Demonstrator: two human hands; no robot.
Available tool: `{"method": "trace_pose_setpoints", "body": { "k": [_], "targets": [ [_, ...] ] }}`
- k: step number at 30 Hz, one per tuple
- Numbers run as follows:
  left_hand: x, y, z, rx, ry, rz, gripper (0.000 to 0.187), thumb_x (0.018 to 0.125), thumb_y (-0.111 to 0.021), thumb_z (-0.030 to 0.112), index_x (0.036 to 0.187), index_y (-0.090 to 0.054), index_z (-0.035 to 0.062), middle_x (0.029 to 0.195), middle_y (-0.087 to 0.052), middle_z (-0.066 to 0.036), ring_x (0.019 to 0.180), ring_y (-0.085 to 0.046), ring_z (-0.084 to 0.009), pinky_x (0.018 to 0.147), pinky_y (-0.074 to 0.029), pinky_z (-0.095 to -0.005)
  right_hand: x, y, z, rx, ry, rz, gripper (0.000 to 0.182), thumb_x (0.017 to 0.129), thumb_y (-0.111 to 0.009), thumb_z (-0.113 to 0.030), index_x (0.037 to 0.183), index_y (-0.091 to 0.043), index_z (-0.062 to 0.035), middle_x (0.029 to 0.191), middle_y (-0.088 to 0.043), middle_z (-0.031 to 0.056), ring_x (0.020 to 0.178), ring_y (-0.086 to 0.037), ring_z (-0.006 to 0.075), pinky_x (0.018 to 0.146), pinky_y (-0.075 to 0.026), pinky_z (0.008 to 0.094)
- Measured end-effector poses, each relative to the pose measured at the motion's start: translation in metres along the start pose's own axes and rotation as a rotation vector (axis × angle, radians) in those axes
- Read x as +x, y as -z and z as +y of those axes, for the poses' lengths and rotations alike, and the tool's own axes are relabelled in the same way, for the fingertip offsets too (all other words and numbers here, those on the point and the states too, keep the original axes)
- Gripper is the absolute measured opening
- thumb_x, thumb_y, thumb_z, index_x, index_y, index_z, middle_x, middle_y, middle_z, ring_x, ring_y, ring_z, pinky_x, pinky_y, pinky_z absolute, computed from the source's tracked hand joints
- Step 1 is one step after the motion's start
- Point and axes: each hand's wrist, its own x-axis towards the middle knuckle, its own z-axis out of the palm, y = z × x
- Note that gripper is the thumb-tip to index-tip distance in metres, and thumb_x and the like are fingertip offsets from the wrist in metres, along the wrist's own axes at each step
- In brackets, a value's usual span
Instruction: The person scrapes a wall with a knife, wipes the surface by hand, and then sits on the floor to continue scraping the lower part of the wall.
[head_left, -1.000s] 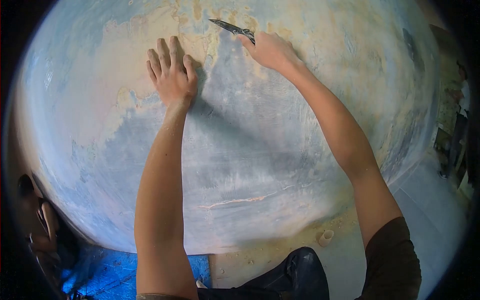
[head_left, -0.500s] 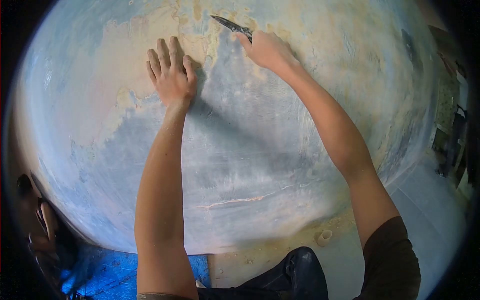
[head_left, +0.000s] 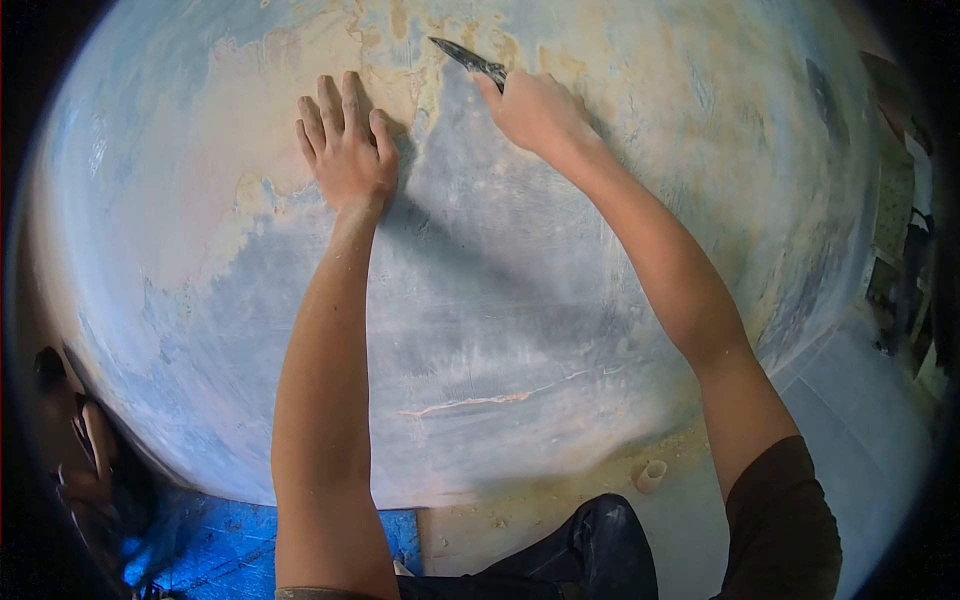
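A large rounded surface [head_left: 480,330], mottled in pale blue, grey and cream, fills most of the view. My left hand [head_left: 350,150] lies flat against its upper part with the fingers spread and dusty. To the right, my right hand [head_left: 535,115] is closed around the handle of a dark pointed blade [head_left: 465,57]. The blade points up and left, over a yellowish stained patch. Whether its tip touches the surface cannot be made out. A thin pinkish crack [head_left: 470,402] runs across the lower part.
At the lower left, another person [head_left: 85,440] sits beside the rounded surface, near a blue sheet [head_left: 230,545]. A small round cup-like object [head_left: 651,476] is on the dusty floor [head_left: 820,430]. Cluttered items stand at the far right. My bent knee shows at the bottom.
My right hand and the blade have shifted slightly down and to the right. My left hand stays flat in the same place on the surface.
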Motion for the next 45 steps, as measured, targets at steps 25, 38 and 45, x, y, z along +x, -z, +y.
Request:
{"method": "trace_pose_setpoints", "body": {
  "k": [25,38,45],
  "targets": [
    [-0.002,0.001,-0.001,-0.036,-0.009,0.009,0.058,0.103,-0.036,0.04,0.16,-0.034,0.0258,0.167,-0.028,-0.007,0.155,-0.018,-0.0354,0.127,-0.011,-0.0476,0.009,-0.009,0.006,0.032,-0.01,0.035,0.071,0.106,-0.036,-0.056,0.08,-0.069,0.0018,0.069,-0.068,0.0201,0.068,-0.069,0.036,0.07,-0.055,0.0518],
    [-0.002,0.002,-0.001,-0.021,-0.005,-0.011,0.059,0.103,-0.036,0.04,0.16,-0.032,0.025,0.167,-0.028,-0.008,0.155,-0.018,-0.036,0.127,-0.01,-0.0472,0.011,-0.01,0.008,0.041,0.012,0.116,0.073,0.106,-0.038,-0.056,0.08,-0.07,0.0043,0.07,-0.069,0.0224,0.065,-0.069,0.0377,0.068,-0.055,0.0517],
    [-0.004,0.001,-0.001,-0.027,-0.004,-0.008,0.059,0.103,-0.036,0.04,0.16,-0.033,0.0244,0.166,-0.028,-0.008,0.155,-0.018,-0.0361,0.127,-0.011,-0.0478,0.021,0.009,0.002,0.083,0.006,0.032,0.072,0.106,-0.038,-0.055,0.079,-0.07,0.0043,0.069,-0.068,0.023,0.066,-0.069,0.0382,0.068,-0.055,0.0515]
  ]
}}
